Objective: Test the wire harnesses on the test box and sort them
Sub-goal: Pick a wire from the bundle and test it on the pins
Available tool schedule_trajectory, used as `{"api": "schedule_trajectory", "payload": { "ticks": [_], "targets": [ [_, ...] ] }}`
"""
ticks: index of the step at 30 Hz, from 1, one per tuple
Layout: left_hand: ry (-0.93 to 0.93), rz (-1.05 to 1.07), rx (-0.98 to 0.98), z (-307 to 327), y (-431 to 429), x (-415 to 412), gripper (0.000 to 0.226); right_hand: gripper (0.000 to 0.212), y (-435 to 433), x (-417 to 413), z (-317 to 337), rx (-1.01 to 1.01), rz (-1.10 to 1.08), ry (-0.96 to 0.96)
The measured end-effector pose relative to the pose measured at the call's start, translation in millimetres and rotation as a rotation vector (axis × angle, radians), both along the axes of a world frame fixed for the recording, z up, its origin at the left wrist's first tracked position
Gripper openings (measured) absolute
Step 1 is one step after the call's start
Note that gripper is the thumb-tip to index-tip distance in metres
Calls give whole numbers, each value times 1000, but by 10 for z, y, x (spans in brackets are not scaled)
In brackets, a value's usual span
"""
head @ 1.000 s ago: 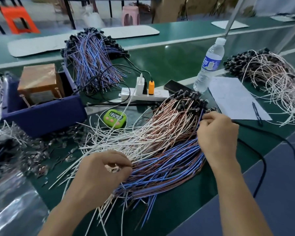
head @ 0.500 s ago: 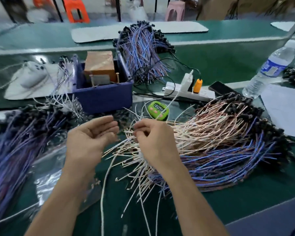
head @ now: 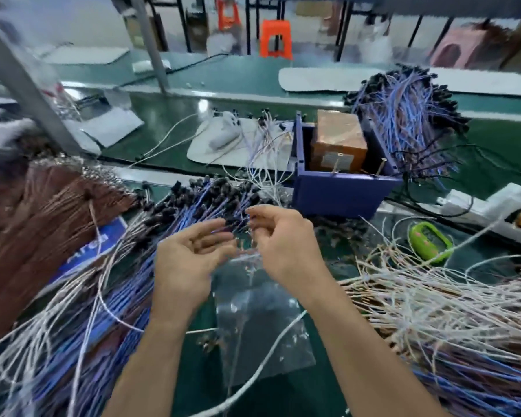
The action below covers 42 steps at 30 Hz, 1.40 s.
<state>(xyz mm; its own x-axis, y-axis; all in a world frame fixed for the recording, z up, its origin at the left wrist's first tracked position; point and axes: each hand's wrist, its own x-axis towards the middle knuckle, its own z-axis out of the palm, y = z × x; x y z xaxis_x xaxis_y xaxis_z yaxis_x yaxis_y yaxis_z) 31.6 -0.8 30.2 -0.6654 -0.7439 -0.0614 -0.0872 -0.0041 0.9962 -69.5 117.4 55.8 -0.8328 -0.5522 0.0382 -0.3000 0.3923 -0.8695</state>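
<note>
Green bench top [head: 247, 85] all over. The bin [head: 340, 194] is dark blue and the box [head: 339, 136] in it coppery brown. The left wire pile [head: 82, 341] is blue and white with black plugs [head: 211, 194], next to a reddish-brown bundle [head: 36, 224]. The right wire pile [head: 433, 308] is mostly white and pinkish, blue underneath. The back bundle [head: 409, 121] is blue-purple with black ends. Lime green timer [head: 430, 242], bright orange stool [head: 275, 37], white power strip [head: 491, 203].

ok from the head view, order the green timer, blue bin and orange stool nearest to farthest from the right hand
1. Blue bin, just beyond the right hand, slightly to its right.
2. Green timer, further off to the right.
3. Orange stool, far back.
</note>
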Motion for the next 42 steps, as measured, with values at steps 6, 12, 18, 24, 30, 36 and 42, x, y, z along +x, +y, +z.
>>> {"api": "schedule_trajectory", "payload": {
  "ticks": [6,12,18,24,30,36,42],
  "targets": [
    [-183,308,-322,-109,-286,121,17,36,-521,-218,-72,250,74,49],
    [-389,238,-493,-4,-571,5,26,14,-736,-302,-135,291,34,81],
    [-551,364,-592,42,-577,-153,10,11,-513,-199,-110,16,-24,-1],
    [4,292,-195,212,-666,-200,30,14,-386,-206,-86,-101,-19,-132],
    [243,114,99,302,-600,-149,27,20,-567,-274,-6,-199,3,-421],
    [202,-8,156,287,-636,-3,17,33,-745,-429,48,-83,-204,-199],
    [63,-55,115,263,-596,26,21,80,-925,-605,166,136,-100,-199]
  ]
}}
